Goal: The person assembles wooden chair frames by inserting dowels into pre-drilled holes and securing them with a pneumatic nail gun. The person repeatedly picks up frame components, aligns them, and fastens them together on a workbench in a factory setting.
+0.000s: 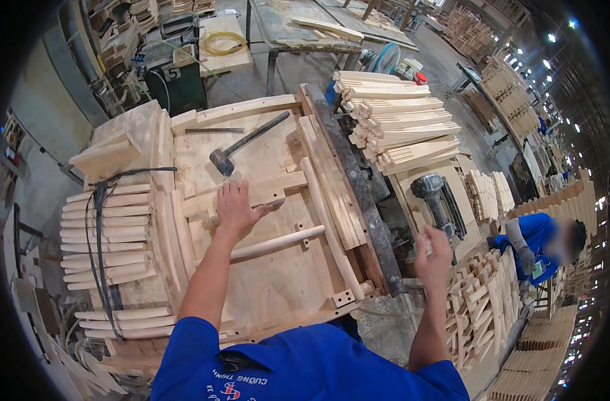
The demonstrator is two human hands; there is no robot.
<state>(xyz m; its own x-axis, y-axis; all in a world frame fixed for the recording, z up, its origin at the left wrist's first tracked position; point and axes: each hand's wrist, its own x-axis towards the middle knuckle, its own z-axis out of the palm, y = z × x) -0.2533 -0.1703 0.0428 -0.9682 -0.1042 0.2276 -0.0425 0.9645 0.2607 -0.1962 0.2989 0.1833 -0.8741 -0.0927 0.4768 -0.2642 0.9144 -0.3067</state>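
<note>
My left hand (235,208) lies with outstretched fingers on a pale wooden crosspiece (286,182) in a shallow plywood jig (285,294). A small metal plate or block shows by its thumb; I cannot tell which. Below it a rounded wooden rod (278,242) meets a long curved wooden rail (330,230) on the right. Just beyond my left hand rests a mallet (222,162) with a dark head and handle. My right hand (433,257) is raised right of the jig with curled fingers; what they hold, if anything, is unclear. Close by lies a grey-black nail gun (433,194).
Stacked wooden slats (398,120) stand at the far right, and more wooden parts (482,304) are piled nearer. Strapped slats (108,234) lie left of the jig. A dark metal beam (352,177) runs along its right side. A person in blue (539,244) works at right.
</note>
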